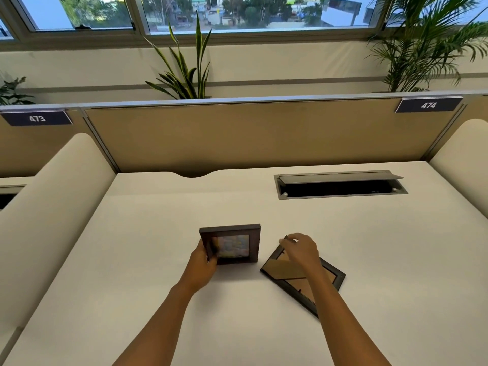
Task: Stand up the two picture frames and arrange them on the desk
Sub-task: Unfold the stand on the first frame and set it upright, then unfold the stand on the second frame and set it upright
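Note:
Two dark-framed picture frames are on the white desk (148,233). The left frame (233,245) shows its colourful picture to me and is tilted up, with my left hand (204,262) gripping its left edge. The right frame (303,282) lies face down and turned diagonally, showing its brown cardboard back and folded stand. My right hand (299,250) rests over its far corner, fingertips pinching the frame's top edge. The hand covers part of that frame's back.
An open cable tray (340,184) with a raised lid sits in the desk at the back right. A tan partition (237,136) closes the far edge, with rounded white dividers (52,186) on both sides. Plants stand behind the partition.

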Action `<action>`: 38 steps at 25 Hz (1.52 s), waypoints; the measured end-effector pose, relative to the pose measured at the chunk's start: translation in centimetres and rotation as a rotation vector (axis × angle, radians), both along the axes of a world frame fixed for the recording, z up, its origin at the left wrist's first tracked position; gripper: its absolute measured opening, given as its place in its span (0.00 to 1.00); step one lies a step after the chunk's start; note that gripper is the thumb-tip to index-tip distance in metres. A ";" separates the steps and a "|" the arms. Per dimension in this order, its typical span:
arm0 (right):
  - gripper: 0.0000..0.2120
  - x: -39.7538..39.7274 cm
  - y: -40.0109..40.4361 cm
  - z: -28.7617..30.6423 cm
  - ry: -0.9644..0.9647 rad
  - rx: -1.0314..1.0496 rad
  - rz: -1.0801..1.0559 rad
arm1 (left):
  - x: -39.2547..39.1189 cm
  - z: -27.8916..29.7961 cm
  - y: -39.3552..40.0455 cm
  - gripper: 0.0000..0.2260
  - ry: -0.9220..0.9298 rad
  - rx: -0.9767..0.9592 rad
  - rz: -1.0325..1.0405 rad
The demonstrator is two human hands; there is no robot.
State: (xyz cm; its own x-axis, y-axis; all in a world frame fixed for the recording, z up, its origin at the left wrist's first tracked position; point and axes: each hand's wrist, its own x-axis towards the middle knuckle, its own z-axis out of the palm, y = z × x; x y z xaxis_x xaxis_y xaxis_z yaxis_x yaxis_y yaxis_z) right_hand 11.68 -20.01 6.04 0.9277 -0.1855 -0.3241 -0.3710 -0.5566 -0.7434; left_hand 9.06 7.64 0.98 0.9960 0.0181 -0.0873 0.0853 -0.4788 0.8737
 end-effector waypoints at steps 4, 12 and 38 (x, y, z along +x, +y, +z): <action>0.36 -1.6 -2.8 -2.7 -0.002 -0.114 0.017 | 1.4 0.4 0.5 0.22 0.067 0.049 -0.026; 0.71 -3.6 -4.8 -5.4 0.190 -0.404 0.376 | 3.4 0.8 0.6 0.24 0.212 0.057 -0.079; 0.46 -5.7 -7.3 -4.3 -0.010 -0.247 0.175 | -4.6 -0.8 -11.7 0.19 -0.628 0.575 -0.335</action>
